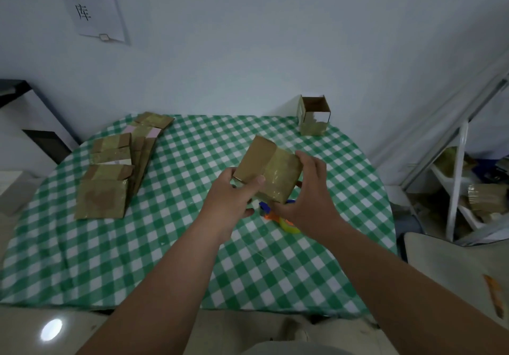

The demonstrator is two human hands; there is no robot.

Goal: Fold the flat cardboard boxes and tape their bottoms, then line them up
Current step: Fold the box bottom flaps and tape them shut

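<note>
Now flat box between both hands' fingers

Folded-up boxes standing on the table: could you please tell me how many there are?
1: the open box stands at the far right corner of the table. Another box is held above it by the left hand and right hand.

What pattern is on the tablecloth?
Green and white checks on the tablecloth, clearest in the head view.
</note>
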